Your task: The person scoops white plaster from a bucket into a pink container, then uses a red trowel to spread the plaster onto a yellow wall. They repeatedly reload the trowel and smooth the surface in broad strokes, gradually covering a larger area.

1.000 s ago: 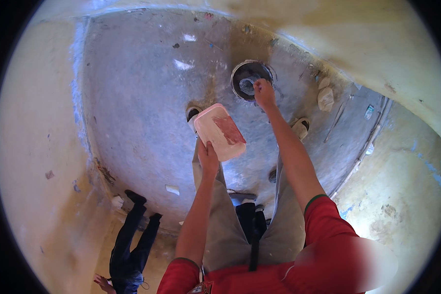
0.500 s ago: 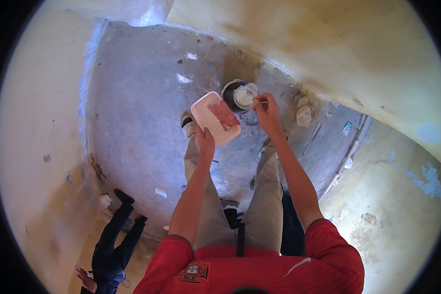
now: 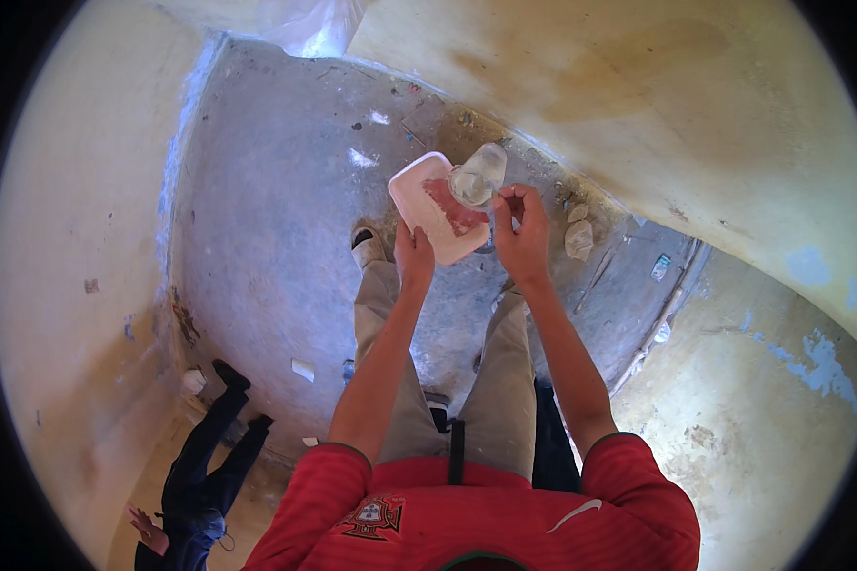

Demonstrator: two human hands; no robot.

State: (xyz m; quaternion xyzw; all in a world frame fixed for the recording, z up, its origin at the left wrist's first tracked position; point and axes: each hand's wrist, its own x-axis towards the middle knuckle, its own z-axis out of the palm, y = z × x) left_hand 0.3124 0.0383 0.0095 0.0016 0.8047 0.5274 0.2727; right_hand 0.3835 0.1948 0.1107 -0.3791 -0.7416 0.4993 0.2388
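Observation:
My left hand [image 3: 415, 257] grips the near edge of a shallow pinkish-white plastic tray [image 3: 415, 190], its thumb on the inside. Pale residue coats the tray, and a wet-looking red patch covers part of its right side. My right hand [image 3: 524, 236] pinches a clear plastic cup [image 3: 484, 171] between thumb and fingers. The cup is tilted over the tray's far right corner, its mouth toward the red patch. Whitish, cloudy contents seem to be inside; whether any is pouring out I cannot tell. The dark bucket beyond is hidden behind tray and cup.
I stand on a stained concrete floor [image 3: 276, 200] strewn with scraps. Pale lumpy bundles [image 3: 579, 238] lie near the far right wall [image 3: 619, 105]. A pole [image 3: 671, 305] runs along the right wall's foot. Another person [image 3: 200, 476] in dark clothes is at lower left.
My right hand has brought the cup up from above the bucket and tipped it over the tray. The tray has shifted slightly right and away from me, now covering the bucket.

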